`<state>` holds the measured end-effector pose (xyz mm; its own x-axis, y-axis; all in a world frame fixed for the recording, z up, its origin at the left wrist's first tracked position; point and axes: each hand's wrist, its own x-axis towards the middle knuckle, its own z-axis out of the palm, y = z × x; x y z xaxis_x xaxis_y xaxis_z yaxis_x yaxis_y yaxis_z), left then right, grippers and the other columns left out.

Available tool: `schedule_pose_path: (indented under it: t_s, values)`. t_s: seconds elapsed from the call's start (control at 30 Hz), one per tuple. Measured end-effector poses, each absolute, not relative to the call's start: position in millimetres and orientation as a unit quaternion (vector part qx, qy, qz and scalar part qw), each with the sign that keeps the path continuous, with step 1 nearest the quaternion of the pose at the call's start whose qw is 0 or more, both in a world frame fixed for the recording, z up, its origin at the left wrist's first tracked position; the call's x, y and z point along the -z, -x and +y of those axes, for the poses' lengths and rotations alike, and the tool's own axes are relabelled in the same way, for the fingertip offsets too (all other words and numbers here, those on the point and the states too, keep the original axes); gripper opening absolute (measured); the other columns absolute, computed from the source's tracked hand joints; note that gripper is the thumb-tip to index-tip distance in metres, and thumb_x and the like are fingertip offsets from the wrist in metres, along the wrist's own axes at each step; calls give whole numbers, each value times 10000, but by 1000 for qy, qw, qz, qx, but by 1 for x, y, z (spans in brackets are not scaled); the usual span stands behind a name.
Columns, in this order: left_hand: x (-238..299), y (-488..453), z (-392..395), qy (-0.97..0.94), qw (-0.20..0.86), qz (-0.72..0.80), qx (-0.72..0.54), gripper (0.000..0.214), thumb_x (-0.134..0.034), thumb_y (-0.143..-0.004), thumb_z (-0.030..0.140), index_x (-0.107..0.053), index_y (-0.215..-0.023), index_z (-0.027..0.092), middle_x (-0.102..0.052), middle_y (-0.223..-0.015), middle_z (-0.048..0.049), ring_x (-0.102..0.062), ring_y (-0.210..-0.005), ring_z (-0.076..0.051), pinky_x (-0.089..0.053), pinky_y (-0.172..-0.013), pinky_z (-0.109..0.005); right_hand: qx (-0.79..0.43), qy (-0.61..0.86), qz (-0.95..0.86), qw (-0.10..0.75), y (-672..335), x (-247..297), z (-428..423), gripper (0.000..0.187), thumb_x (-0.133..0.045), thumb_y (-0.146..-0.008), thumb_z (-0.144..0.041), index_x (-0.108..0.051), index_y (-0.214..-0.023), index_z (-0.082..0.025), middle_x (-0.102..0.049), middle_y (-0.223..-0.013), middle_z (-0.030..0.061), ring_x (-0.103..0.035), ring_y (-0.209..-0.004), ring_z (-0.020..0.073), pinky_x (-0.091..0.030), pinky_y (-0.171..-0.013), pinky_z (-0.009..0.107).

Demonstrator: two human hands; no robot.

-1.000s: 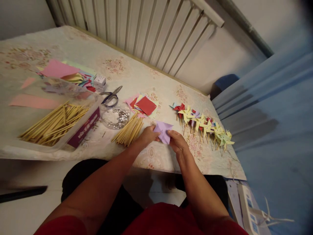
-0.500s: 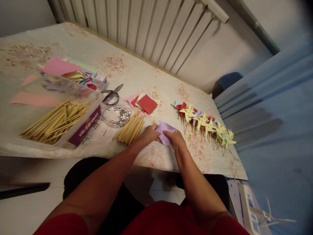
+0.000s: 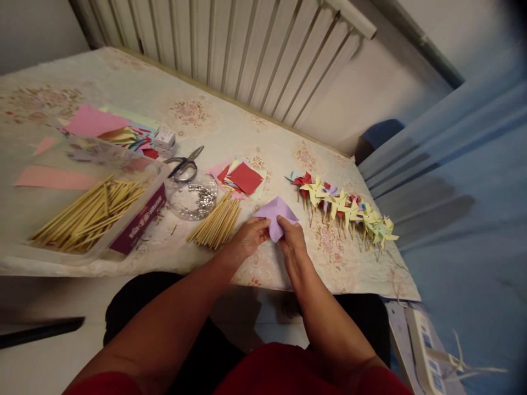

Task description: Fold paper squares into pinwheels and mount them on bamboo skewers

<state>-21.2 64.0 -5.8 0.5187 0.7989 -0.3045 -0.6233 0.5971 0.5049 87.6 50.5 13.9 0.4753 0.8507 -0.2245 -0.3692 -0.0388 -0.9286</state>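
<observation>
Both my hands pinch a lilac paper square [image 3: 275, 215] just above the table's near edge. My left hand [image 3: 249, 237] grips its left corner and my right hand [image 3: 291, 236] presses its lower middle, fingers closed on the sheet. The paper is partly folded, with flaps raised. A loose bundle of wooden sticks [image 3: 216, 222] lies just left of my left hand. A stack of small coloured paper squares [image 3: 241, 178], red on top, sits behind the lilac sheet.
A row of finished paper pinwheels [image 3: 346, 209] lies to the right. Scissors [image 3: 186, 163], a clear dish of pins [image 3: 193, 198], a tray of sticks [image 3: 88, 211] and large coloured sheets [image 3: 96, 119] fill the left. The flowered table [image 3: 230, 129] backs onto a slatted headboard [image 3: 242, 49].
The lilac paper's flaps have been drawn in and it now stands up more folded; both hands shifted slightly toward its centre. Nothing else on the table moved.
</observation>
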Motion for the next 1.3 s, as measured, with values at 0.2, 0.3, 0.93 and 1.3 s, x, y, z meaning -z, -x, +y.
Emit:
schedule_pose_path:
  t_s: [0.2, 0.3, 0.93, 1.3]
  values:
    - [9, 16, 62, -158, 833, 281, -449, 215, -713, -653, 202, -574, -811, 156, -599, -749, 10, -571, -648, -95, -443, -607, -215, -466, 552, -226, 653, -74, -15, 48, 264, -701, -598, -229, -628, -838, -148, -679, -695, 1, -632, -620, 157, -547, -651, 300]
    - [10, 15, 63, -164, 822, 298, -457, 126, -662, -690, 188, -555, -757, 175, -572, -708, 12, -540, -627, -99, -429, -598, -220, -473, 546, -224, 654, -68, -17, 46, 239, -694, -601, -216, -624, -821, -155, -671, -683, -9, -628, -611, 153, -545, -654, 299]
    - [8, 15, 65, -205, 780, 323, -496, 159, -680, -633, 248, -542, -683, 187, -556, -614, 22, -549, -640, -125, -410, -603, -238, -491, 530, -218, 656, -62, -16, 46, 217, -713, -599, -193, -631, -797, -155, -660, -683, -21, -598, -597, 130, -513, -645, 268]
    - [2, 18, 68, -174, 791, 289, -510, 143, -687, -586, 195, -602, -699, 182, -568, -592, 20, -564, -639, -145, -370, -557, -241, -204, 678, -381, 595, -90, -1, 6, 194, -580, -816, -371, -593, -813, -177, -536, -652, -40, -486, -588, 109, -401, -585, 243]
